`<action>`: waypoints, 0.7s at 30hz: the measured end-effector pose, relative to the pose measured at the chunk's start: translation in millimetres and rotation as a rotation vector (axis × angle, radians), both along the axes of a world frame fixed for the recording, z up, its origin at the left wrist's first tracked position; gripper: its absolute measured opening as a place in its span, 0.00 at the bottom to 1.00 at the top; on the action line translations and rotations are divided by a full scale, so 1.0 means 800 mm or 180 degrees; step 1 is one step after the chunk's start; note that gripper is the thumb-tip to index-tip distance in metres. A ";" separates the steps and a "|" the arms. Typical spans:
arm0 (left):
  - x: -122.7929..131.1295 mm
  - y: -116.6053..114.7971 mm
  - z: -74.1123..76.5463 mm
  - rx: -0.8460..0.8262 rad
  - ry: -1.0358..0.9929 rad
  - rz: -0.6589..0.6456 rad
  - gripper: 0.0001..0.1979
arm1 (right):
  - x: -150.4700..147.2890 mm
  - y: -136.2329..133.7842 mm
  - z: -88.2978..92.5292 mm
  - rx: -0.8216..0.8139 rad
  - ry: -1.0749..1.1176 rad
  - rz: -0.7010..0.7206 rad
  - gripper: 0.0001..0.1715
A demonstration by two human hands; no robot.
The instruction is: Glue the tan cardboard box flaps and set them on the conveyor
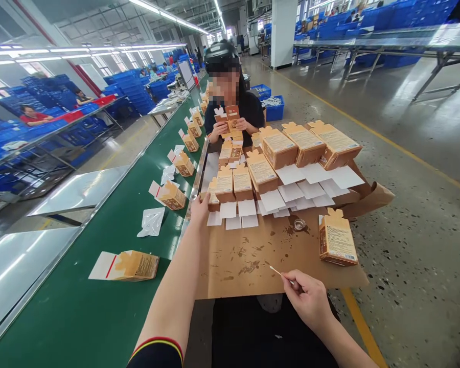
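My left hand reaches forward to the nearest small orange-brown box in the rows of open-flap boxes on a brown cardboard sheet; its fingers are hidden behind the box edge. My right hand is pinched on a thin white stick held low over the sheet's near edge. One closed box stands alone at the sheet's right. A small shallow glass dish sits mid-sheet among dark stains.
A green conveyor belt runs along the left, carrying several boxes and a clear plastic bag. A person in black sits opposite holding a box. Blue crates and metal tables fill the hall.
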State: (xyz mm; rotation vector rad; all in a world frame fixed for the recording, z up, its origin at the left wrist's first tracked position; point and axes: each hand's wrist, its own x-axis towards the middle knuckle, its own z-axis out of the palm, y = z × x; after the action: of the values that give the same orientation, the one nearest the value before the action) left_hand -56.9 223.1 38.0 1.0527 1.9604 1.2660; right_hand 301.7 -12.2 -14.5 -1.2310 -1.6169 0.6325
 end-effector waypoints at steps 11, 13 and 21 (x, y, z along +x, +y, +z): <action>-0.030 -0.204 -0.013 0.0118 -0.1128 0.0100 0.39 | 0.037 -0.021 0.000 -0.0140 -0.0051 -0.0418 0.23; -0.002 -0.247 -0.025 0.0162 -0.1488 -0.0085 0.42 | 0.025 -0.018 0.001 -0.0061 -0.0194 -0.0245 0.20; 0.088 -0.240 -0.037 -0.0201 -0.1159 -0.0433 0.44 | -0.069 0.012 -0.028 0.0761 -0.1390 0.0650 0.20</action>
State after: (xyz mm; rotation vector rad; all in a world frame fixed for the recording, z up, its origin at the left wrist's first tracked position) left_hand 13.1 30.9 8.7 0.8405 1.6155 1.2157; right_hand 246.4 -2.8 -36.9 -1.0818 -2.1334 0.2890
